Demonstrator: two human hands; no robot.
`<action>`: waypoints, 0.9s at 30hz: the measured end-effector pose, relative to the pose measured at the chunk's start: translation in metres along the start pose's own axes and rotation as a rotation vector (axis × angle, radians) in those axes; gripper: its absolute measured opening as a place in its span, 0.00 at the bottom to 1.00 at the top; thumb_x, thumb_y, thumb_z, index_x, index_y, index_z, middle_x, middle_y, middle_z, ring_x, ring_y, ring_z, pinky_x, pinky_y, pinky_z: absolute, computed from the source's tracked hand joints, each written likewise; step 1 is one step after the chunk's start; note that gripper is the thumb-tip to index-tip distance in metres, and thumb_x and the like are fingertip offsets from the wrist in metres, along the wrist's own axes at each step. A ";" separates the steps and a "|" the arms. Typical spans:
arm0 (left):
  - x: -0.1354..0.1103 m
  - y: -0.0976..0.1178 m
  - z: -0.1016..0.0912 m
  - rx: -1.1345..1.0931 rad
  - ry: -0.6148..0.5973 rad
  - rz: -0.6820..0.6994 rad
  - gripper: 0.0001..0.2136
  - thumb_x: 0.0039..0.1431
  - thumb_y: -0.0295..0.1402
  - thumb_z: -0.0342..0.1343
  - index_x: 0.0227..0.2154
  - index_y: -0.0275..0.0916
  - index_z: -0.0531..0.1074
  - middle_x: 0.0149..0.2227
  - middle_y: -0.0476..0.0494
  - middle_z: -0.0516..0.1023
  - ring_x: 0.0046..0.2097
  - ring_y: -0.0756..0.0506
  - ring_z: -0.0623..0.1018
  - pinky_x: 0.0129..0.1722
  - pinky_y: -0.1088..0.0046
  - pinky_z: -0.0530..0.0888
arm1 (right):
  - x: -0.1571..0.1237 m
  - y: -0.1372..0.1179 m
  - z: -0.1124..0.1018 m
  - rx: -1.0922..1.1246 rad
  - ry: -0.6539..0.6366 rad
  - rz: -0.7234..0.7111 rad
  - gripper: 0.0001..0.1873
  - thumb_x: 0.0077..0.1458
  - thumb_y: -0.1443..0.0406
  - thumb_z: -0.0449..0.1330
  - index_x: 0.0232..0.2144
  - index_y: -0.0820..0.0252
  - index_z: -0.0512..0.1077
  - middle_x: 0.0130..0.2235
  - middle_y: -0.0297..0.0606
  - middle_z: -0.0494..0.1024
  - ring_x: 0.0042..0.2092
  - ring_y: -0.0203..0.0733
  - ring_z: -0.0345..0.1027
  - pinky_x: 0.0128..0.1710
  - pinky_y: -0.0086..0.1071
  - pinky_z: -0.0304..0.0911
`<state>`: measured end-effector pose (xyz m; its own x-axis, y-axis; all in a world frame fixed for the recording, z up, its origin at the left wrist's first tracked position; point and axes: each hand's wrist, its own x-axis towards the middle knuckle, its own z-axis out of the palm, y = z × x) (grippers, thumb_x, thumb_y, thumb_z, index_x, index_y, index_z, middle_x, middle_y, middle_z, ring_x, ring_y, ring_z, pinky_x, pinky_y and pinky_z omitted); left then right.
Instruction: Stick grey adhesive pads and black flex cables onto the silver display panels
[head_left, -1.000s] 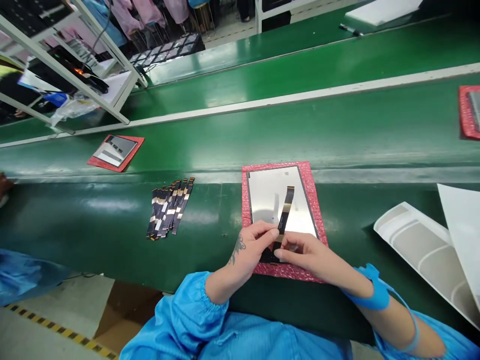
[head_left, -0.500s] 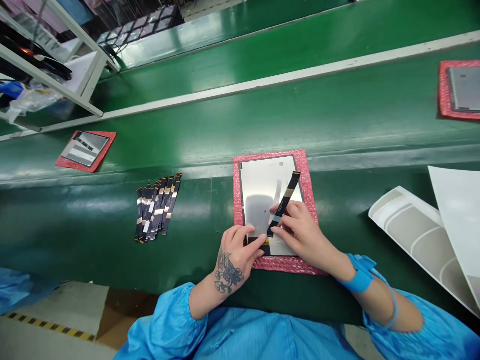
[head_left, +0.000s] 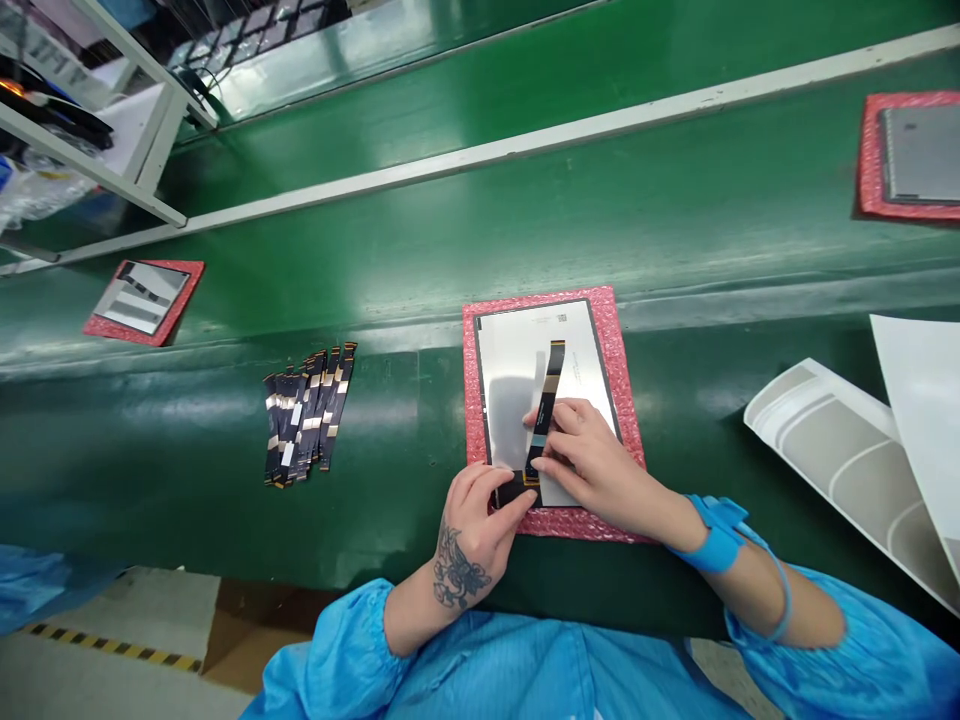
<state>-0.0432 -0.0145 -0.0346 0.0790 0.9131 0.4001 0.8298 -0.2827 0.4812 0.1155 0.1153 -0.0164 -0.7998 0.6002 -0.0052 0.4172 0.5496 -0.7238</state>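
Note:
A silver display panel (head_left: 525, 360) lies on a pink bubble-wrap sheet (head_left: 624, 400) on the green belt right in front of me. A black and gold flex cable (head_left: 549, 385) lies lengthwise on the panel. My right hand (head_left: 592, 460) pinches the cable near its lower end. My left hand (head_left: 476, 520), with a tattoo on its back, presses its fingertips on the panel's near edge where the cable's lower end sits.
A bunch of several spare flex cables (head_left: 304, 415) lies to the left. Another panel on pink wrap (head_left: 142, 300) sits at far left, a third (head_left: 911, 155) at far right. White backing sheets (head_left: 862, 470) lie at right. A white metal rack (head_left: 112, 110) stands at back left.
The cable has swung from a tilt to lie straight along the panel. My left hand has moved from holding the cable down to the panel's near edge.

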 end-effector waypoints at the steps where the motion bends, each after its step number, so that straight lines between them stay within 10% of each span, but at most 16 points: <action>1: 0.000 0.000 0.000 0.001 0.004 -0.002 0.12 0.59 0.22 0.53 0.41 0.41 0.76 0.43 0.40 0.73 0.48 0.44 0.70 0.48 0.63 0.74 | 0.001 0.000 0.000 -0.006 -0.007 -0.004 0.12 0.60 0.67 0.53 0.23 0.59 0.67 0.43 0.46 0.69 0.49 0.51 0.59 0.47 0.50 0.63; 27: -0.001 -0.002 -0.001 -0.033 -0.029 -0.044 0.12 0.59 0.24 0.52 0.40 0.44 0.77 0.43 0.42 0.74 0.48 0.45 0.71 0.46 0.64 0.74 | 0.004 0.004 -0.002 -0.019 -0.041 -0.039 0.12 0.61 0.64 0.52 0.27 0.58 0.70 0.40 0.45 0.68 0.48 0.50 0.58 0.46 0.49 0.64</action>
<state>-0.0455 -0.0152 -0.0352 0.0589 0.9328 0.3556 0.8143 -0.2509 0.5234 0.1144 0.1211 -0.0183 -0.8324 0.5541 -0.0059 0.3934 0.5834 -0.7105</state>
